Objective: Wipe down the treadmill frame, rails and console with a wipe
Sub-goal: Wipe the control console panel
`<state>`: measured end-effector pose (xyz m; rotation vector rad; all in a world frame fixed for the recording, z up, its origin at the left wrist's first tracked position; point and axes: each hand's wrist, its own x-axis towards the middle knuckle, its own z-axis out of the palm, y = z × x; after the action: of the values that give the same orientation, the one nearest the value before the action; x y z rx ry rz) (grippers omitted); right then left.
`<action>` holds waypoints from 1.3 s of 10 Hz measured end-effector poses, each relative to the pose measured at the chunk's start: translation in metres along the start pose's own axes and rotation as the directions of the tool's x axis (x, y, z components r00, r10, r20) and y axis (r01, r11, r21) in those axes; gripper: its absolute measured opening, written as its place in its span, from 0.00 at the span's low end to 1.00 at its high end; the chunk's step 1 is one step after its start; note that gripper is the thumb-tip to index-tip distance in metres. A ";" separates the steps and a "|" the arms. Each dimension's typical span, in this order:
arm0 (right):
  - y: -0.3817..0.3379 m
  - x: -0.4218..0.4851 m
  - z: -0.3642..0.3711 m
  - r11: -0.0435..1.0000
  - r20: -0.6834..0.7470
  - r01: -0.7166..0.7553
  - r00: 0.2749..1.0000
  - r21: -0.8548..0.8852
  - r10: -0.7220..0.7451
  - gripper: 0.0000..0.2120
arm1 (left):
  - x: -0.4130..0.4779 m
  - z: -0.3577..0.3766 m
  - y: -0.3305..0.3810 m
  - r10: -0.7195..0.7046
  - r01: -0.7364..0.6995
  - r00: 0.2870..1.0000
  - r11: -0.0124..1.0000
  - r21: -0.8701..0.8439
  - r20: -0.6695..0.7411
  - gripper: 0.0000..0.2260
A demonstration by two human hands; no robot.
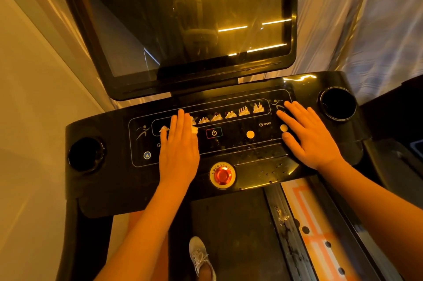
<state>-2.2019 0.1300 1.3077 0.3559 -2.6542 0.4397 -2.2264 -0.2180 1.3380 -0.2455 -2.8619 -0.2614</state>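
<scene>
The left hand (pixel 178 150) and right hand (pixel 309 136) lie flat, fingers straight, on the glossy black console (pixel 251 150); the left hides most of a seemingly white wipe (pixel 194 130).

A workout room, probably a gym or a home exercise corner, though the close view cannot settle which; a glossy black treadmill console (pixel 240 150) fills the middle, printed with programme graphs, a power symbol and a SPEED label; a large dark screen (pixel 183 24) stands above the console; round cup holders (pixel 86 154) sit at either end of it; a red emergency button (pixel 222 175) sits at its near edge; the running belt (pixel 233 235) lies below it; pale curtains (pixel 366 17) hang behind it to the right, a plain wall (pixel 34 120) to its left.
</scene>
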 end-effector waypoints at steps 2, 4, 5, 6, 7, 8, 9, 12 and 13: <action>0.000 0.000 0.000 1.000 0.004 -0.005 1.000 -0.008 0.005 0.28 | 0.041 -0.013 0.000 -0.026 0.026 1.000 0.999 -0.030 0.004 0.26; 0.000 -0.001 0.001 1.000 -0.002 -0.006 1.000 0.003 0.006 0.28 | -0.033 0.005 0.004 0.004 -0.003 1.000 0.999 -0.039 0.019 0.26; 0.002 -0.002 0.001 1.000 -0.019 0.000 1.000 -0.004 0.000 0.28 | -0.038 0.008 -0.002 0.001 -0.001 0.999 1.000 -0.003 0.036 0.26; 0.001 0.000 0.000 1.000 -0.015 -0.002 1.000 -0.003 0.002 0.28 | -0.001 0.000 -0.001 0.014 -0.014 1.000 1.000 -0.003 0.027 0.26; 0.000 -0.001 0.001 1.000 -0.013 -0.004 1.000 -0.005 0.004 0.28 | 0.014 -0.002 0.001 0.013 -0.013 1.000 1.000 -0.021 0.023 0.26; 0.001 -0.001 0.000 1.000 -0.012 -0.008 1.000 -0.007 0.008 0.28 | -0.006 0.006 0.001 0.000 0.000 1.000 1.000 -0.012 -0.009 0.26; -0.001 0.000 0.000 1.000 -0.013 -0.006 1.000 -0.002 0.006 0.28 | -0.058 0.021 0.004 0.004 -0.004 1.000 1.000 -0.005 -0.014 0.26; -0.002 -0.001 0.000 1.000 -0.012 -0.011 1.000 -0.009 0.011 0.27 | -0.032 0.011 0.007 0.025 -0.026 0.999 0.999 0.032 0.023 0.27; -0.002 -0.001 -0.001 1.000 -0.013 -0.008 1.000 -0.007 0.008 0.27 | -0.051 0.018 0.003 0.042 -0.043 0.999 0.998 0.050 0.006 0.26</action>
<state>-2.1998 0.1288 1.3085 0.3396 -2.6448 0.4329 -2.1816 -0.2185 1.3073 -0.2974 -2.8600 -0.1813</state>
